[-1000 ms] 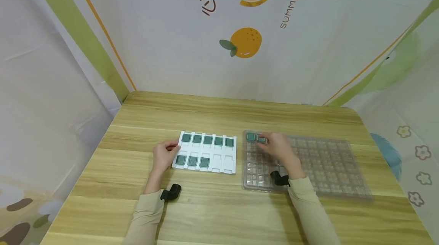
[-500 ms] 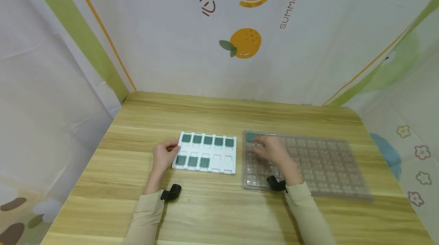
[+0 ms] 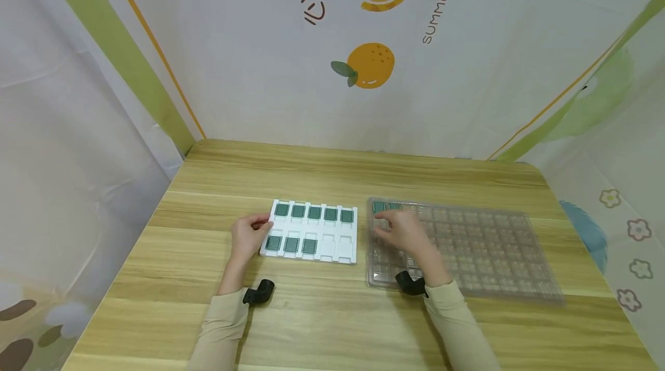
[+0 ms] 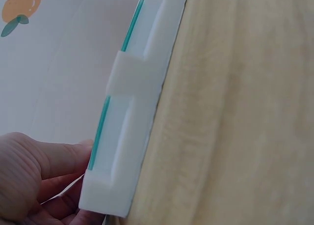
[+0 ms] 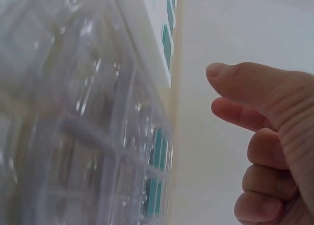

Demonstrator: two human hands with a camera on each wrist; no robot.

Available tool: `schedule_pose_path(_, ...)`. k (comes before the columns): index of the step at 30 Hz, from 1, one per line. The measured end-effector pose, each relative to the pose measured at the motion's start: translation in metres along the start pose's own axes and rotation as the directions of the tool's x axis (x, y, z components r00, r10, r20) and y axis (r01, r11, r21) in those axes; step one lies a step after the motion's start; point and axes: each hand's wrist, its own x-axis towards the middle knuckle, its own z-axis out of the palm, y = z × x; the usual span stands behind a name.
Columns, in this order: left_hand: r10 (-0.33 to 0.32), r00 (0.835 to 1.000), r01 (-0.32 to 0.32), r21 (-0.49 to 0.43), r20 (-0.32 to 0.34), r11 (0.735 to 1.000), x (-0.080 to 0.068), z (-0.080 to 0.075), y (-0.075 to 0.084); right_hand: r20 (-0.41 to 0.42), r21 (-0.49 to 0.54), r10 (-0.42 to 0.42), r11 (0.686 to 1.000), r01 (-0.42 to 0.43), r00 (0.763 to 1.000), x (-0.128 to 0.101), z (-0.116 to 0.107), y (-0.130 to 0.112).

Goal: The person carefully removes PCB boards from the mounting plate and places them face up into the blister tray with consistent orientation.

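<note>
Right hand has shifted a little nearer the person and to the left, so the far-left corner of the clear tray shows more plainly than before; the left hand looks unmoved.

On the right hand, thumb and forefinger reach out with a narrow gap between them, holding nothing, while the other 3 fingers curl toward the palm. In the right wrist view they are apart from the tray; in the head view they appear over it, on the near side of the 2 boards in that corner, which sit in neighbouring cells. On the left hand, the fingers pinch the left short edge of the white tray, thumb uppermost; whether that edge is lifted slightly, I cannot tell.

Inside the white tray, the far row carries 5 green squares and the near row 3, lying toward the left. The 2 pockets at the near right show their bare floor. By that count, 8 squares are left in the white tray and 2 are seated in the clear tray, which looks like an early stage.

Both trays stand on the wood-grain table, side by side and apart, before a fruit-printed cloth.
</note>
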Motion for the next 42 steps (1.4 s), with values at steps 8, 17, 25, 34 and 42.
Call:
schedule_pose_path(8, 0.009, 1.000, -0.009, 0.000, -0.001, 1.000, 0.000, 0.000, -0.001, 0.000, 0.017, -0.020, 1.000, 0.020, 1.000, 0.002, 0.004, -0.012)
schedule_pose_path(17, -0.001, 1.000, 0.001, 0.003, 0.003, 1.000, 0.001, 0.000, -0.002, -0.004, 0.029, -0.051, 0.998, 0.052, 0.999, 0.008, 0.010, -0.024)
schedule_pose_path(25, -0.001, 1.000, 0.001, 0.002, 0.000, 1.000, 0.002, 0.002, -0.003, 0.030, 0.038, -0.061, 0.998, 0.060, 0.998, 0.014, 0.017, -0.034)
schedule_pose_path(34, 0.011, 1.000, -0.011, 0.002, -0.002, 1.000, 0.003, 0.002, -0.004, 0.101, 0.054, -0.028, 0.998, 0.022, 0.995, 0.019, 0.026, -0.047)
schedule_pose_path(42, 0.010, 1.000, -0.010, 0.001, 0.005, 1.000, 0.002, 0.001, -0.004, 0.065, 0.008, -0.110, 0.994, 0.109, 0.992, 0.020, 0.033, -0.053)
